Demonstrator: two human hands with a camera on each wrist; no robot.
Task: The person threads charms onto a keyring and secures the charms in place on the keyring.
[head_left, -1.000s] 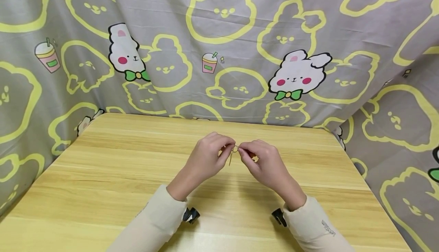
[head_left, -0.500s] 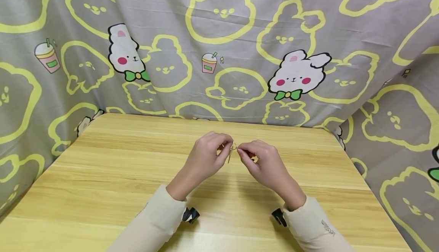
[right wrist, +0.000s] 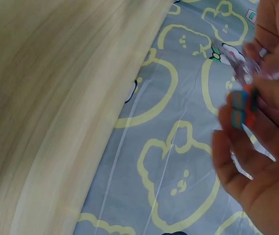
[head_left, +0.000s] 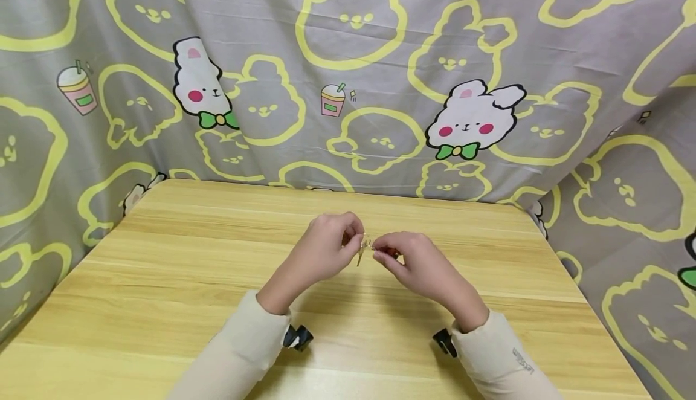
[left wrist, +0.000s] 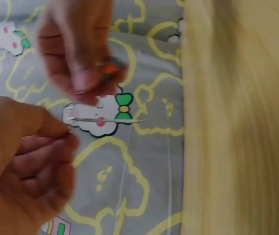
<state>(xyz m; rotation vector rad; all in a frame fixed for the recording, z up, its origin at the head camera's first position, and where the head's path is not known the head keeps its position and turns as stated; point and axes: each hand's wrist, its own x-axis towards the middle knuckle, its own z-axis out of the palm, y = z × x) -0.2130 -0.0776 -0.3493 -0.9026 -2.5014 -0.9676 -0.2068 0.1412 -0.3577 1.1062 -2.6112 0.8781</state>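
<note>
Over the table, my left hand (head_left: 328, 248) pinches a small key ring (head_left: 367, 243) between thumb and forefinger. A thin metal key (left wrist: 107, 120) hangs from it, its blade pointing down toward the tabletop. Facing it from the right, my right hand (head_left: 418, 261) has thumb and forefinger tips close together at the ring's other side. Its curled fingers hold a small block charm with teal and orange faces (right wrist: 238, 110). In the right wrist view the metal keys (right wrist: 237, 66) are blurred between both hands. The fingers hide part of the ring.
A wood-grain table (head_left: 179, 255) lies beneath the hands. Behind it and at both sides hangs a grey curtain (head_left: 375, 92) with yellow outlines and rabbit prints. Black wrist mounts (head_left: 298, 338) stick out from the beige cuffs.
Both hands have moved slightly down and toward the person. The ring, seen round between the fingertips half a second ago, is now tilted, and the key has shifted a little left.
</note>
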